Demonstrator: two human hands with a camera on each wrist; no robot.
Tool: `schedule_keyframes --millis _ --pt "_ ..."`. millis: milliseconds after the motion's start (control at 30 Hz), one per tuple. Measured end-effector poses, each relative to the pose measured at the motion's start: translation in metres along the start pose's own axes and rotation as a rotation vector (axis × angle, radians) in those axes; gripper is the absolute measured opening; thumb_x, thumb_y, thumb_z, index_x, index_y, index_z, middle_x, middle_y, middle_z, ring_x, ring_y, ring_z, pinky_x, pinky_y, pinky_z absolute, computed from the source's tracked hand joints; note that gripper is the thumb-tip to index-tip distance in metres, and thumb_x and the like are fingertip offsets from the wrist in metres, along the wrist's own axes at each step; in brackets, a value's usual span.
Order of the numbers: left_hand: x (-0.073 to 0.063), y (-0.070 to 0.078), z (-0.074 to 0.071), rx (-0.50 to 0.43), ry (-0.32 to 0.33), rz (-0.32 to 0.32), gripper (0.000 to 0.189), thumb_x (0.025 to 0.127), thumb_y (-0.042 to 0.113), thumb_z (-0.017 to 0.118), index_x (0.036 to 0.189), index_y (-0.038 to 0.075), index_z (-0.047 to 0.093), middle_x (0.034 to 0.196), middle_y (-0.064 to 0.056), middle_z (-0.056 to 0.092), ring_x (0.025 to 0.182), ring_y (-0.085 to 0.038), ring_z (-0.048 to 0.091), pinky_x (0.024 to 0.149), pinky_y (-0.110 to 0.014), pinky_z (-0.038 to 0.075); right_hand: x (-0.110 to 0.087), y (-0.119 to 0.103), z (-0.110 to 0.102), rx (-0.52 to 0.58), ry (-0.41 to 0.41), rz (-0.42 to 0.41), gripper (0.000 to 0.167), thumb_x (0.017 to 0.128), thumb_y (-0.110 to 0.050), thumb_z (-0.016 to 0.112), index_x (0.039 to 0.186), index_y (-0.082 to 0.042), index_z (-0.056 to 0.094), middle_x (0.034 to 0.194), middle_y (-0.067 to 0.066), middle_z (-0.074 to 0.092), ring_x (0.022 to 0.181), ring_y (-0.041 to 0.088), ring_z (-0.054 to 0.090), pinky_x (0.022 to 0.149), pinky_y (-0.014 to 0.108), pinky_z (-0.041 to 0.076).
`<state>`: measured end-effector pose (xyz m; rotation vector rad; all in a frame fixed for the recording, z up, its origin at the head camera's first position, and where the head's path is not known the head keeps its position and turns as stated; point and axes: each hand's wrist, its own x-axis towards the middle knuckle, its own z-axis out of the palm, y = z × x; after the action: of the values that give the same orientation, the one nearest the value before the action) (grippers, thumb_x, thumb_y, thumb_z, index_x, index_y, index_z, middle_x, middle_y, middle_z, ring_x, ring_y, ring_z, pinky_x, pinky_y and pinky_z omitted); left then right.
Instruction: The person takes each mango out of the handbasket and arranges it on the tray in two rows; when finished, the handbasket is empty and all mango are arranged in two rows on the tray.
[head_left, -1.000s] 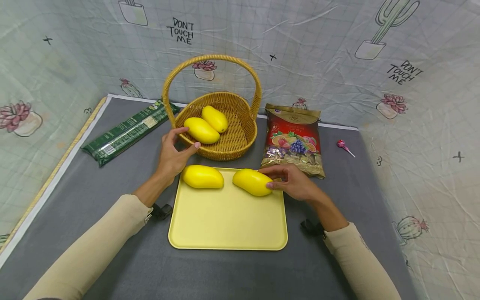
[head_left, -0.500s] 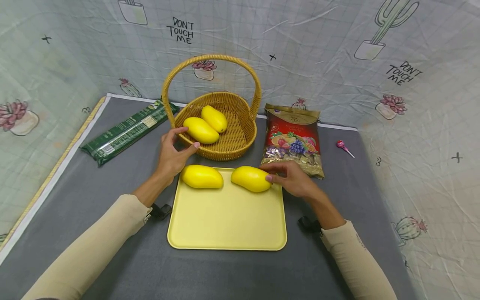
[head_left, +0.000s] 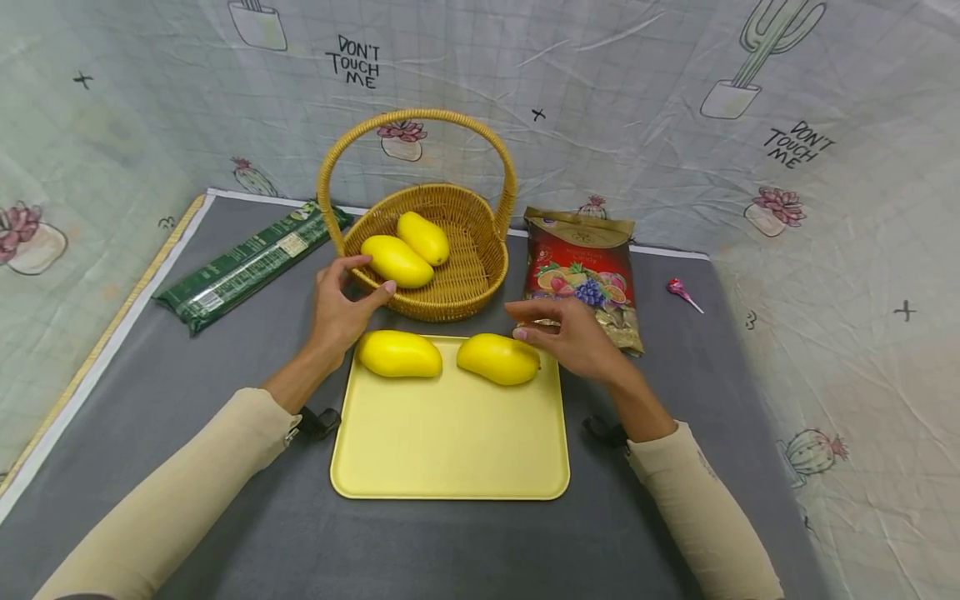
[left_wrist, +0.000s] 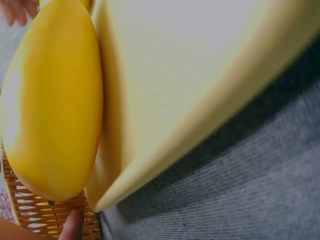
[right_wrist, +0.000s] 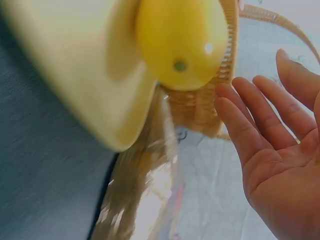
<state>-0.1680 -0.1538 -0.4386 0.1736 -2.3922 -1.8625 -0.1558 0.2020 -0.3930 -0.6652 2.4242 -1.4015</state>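
Two yellow mangoes lie side by side in the left part of a wicker basket (head_left: 480,287): a nearer mango (head_left: 397,262) and a farther mango (head_left: 423,238). My left hand (head_left: 339,308) holds the basket's near left rim, thumb at the front and index finger by the nearer mango. On the yellow tray (head_left: 450,442) rest two more, a left mango (head_left: 400,354) and a right mango (head_left: 498,360), both along its far edge. My right hand (head_left: 573,333) hovers past the right mango with nothing in it; the right wrist view shows its fingers loosely extended, apart from the fruit.
A red and gold candy bag (head_left: 581,267) stands behind my right hand, right of the basket. Farther right lies a lollipop (head_left: 678,288). A long green packet (head_left: 251,267) lies left of the basket. Patterned cloth walls (head_left: 637,150) enclose the grey table (head_left: 450,546).
My right hand has let go of the right mango after shifting it slightly away from me on the tray, and has lifted up and away. My left hand stays at the basket.
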Motion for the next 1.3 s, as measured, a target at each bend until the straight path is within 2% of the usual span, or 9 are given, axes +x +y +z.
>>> schedule_keyframes --millis 167,367,533,667,867,1067,1300 --pt "0.0 0.0 0.002 0.014 0.031 0.005 0.064 0.094 0.036 0.083 0.147 0.011 0.057 0.156 -0.02 0.034 0.15 -0.037 0.042 0.127 -0.053 0.039 0.017 -0.015 0.009 0.015 0.001 -0.039 0.04 0.101 -0.012 0.072 0.14 -0.002 0.069 0.142 0.012 0.069 0.132 0.039 0.067 0.105 0.033 0.06" --pt "0.0 0.001 0.002 0.039 0.043 -0.001 0.064 0.094 0.037 0.083 0.146 0.012 0.058 0.155 -0.021 0.036 0.149 -0.037 0.043 0.126 -0.053 0.039 0.037 -0.031 0.018 0.003 0.023 -0.046 0.039 0.101 -0.017 0.074 0.138 -0.007 0.07 0.143 0.009 0.069 0.133 0.034 0.066 0.105 0.032 0.06" --pt "-0.001 0.003 0.002 0.053 0.032 -0.02 0.065 0.094 0.039 0.082 0.148 0.013 0.056 0.157 -0.021 0.035 0.15 -0.037 0.042 0.127 -0.053 0.038 0.054 -0.042 0.023 -0.002 0.042 -0.075 0.038 0.099 -0.02 0.077 0.135 -0.012 0.073 0.141 0.012 0.07 0.131 0.035 0.067 0.107 0.041 0.06" --pt "-0.002 0.004 0.003 0.06 0.024 -0.024 0.066 0.095 0.039 0.081 0.149 0.013 0.054 0.158 -0.02 0.033 0.152 -0.036 0.04 0.128 -0.053 0.037 0.07 -0.046 0.027 -0.057 0.064 -0.087 0.039 0.097 -0.022 0.079 0.135 -0.015 0.073 0.14 0.01 0.071 0.13 0.033 0.067 0.109 0.049 0.058" --pt "-0.002 0.002 0.004 0.041 0.023 -0.013 0.065 0.096 0.037 0.081 0.15 0.012 0.053 0.158 -0.02 0.032 0.153 -0.035 0.039 0.128 -0.052 0.037 0.094 -0.05 0.03 -0.175 0.095 -0.054 0.045 0.097 -0.029 0.079 0.14 -0.02 0.07 0.142 0.003 0.07 0.132 0.023 0.065 0.111 0.047 0.056" --pt "-0.002 0.001 0.004 0.021 0.021 -0.019 0.065 0.097 0.036 0.08 0.151 0.013 0.052 0.158 -0.019 0.031 0.154 -0.033 0.038 0.125 -0.051 0.042 0.121 -0.048 0.029 -0.222 0.11 0.008 0.051 0.096 -0.028 0.081 0.143 -0.016 0.067 0.146 0.007 0.066 0.136 0.027 0.062 0.115 0.048 0.054" --pt "-0.001 0.002 0.004 0.021 0.015 -0.033 0.065 0.097 0.037 0.08 0.151 0.013 0.052 0.159 -0.017 0.029 0.154 -0.031 0.037 0.121 -0.05 0.047 0.147 -0.043 0.026 -0.292 0.074 0.056 0.056 0.096 -0.028 0.081 0.148 -0.016 0.063 0.151 0.011 0.062 0.138 0.03 0.06 0.115 0.045 0.053"
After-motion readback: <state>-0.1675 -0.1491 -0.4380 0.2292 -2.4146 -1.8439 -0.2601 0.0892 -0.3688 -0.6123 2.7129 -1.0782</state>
